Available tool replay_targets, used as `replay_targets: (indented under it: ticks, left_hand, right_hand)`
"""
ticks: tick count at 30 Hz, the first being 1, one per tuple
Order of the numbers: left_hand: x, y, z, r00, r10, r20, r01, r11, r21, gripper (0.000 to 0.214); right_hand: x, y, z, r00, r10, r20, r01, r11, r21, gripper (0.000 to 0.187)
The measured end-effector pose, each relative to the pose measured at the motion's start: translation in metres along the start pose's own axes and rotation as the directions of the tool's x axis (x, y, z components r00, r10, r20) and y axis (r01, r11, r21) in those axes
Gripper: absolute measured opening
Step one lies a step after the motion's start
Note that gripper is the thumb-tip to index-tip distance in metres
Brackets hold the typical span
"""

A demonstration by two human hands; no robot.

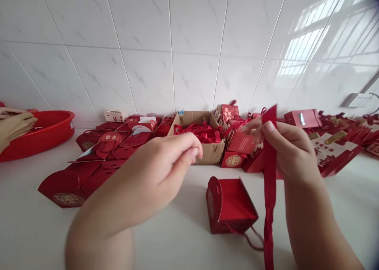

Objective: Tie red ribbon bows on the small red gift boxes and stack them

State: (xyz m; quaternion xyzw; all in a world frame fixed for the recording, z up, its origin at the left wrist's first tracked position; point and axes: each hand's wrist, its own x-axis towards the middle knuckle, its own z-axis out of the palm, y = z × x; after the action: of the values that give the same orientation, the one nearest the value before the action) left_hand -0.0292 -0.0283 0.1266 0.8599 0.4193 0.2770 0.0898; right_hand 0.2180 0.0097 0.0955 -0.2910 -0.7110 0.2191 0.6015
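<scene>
- Right hand (284,147): raised above the worktop (177,238), thumb and fingers pinched on one red ribbon (269,199).
- The ribbon is held near its top end. The rest hangs straight down past the wrist to the lower picture edge.
- Left hand (166,163): raised, loosely clenched, thumb against the fingertips. Whether it grips anything cannot be told. It is apart from the ribbon.
- One open red box (232,203) lies on the worktop below and between the hands, touched by neither. One thin cord (251,238) trails from its base.
- One carton (211,149) stands behind by the tiled wall, filled with a tangle of red ribbons (204,132). Their count cannot be told.
- Flat red blanks (89,163) lie in an overlapping pile to the left of the carton, too many and too overlapped to count.
- Made-up red boxes (239,143) cluster just right of the carton, and more extend along the wall to the right.
- One red basin (47,132) sits at the far left, with a co-worker's hand (16,126) at its rim.
</scene>
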Motion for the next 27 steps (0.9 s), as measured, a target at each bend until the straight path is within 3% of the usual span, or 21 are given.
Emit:
replay_targets:
  ticks: [2,4,6,10,13,18,22,27]
  left_hand:
    - [0.004,-0.004,0.011,0.977,-0.077,0.198,0.057,0.993,0.104,0.026]
    - [0.005,-0.006,0.021,0.906,-0.132,0.402,0.065,0.982,0.177,0.022]
    - [0.005,-0.005,0.026,0.856,-0.136,0.499,0.049,0.982,0.183,0.022]
    - [0.007,-0.002,0.035,0.854,-0.058,0.516,-0.017,0.990,0.140,0.031]
    - [0.014,-0.002,0.045,0.835,-0.010,0.551,-0.061,0.992,0.110,0.024]
    - [0.029,-0.005,0.058,0.803,0.008,0.595,-0.088,0.991,0.105,0.009]
    - [0.037,-0.007,0.062,0.826,0.000,0.564,-0.091,0.987,0.133,0.006]
    - [0.033,-0.007,0.059,0.787,-0.169,0.594,0.042,0.974,0.220,0.016]
  right_hand:
    - [0.001,0.001,0.008,0.997,0.021,0.075,-0.015,0.997,-0.080,0.033]
    - [0.003,0.002,0.014,0.987,0.059,0.152,-0.036,0.988,-0.154,0.035]
    - [0.004,-0.001,0.015,0.982,0.083,0.171,-0.053,0.983,-0.178,0.036]
    - [0.000,-0.013,0.006,1.000,0.019,-0.021,-0.020,0.998,-0.065,0.034]
    - [-0.004,-0.026,-0.002,0.988,-0.013,-0.155,0.012,1.000,-0.008,0.038]
    - [-0.008,-0.036,-0.006,0.987,0.030,-0.157,-0.034,0.999,-0.025,0.036]
    - [-0.007,-0.030,-0.003,0.986,0.047,-0.163,-0.050,0.999,-0.017,0.033]
    - [-0.006,-0.028,-0.002,0.986,0.112,-0.125,-0.113,0.994,-0.002,0.021]
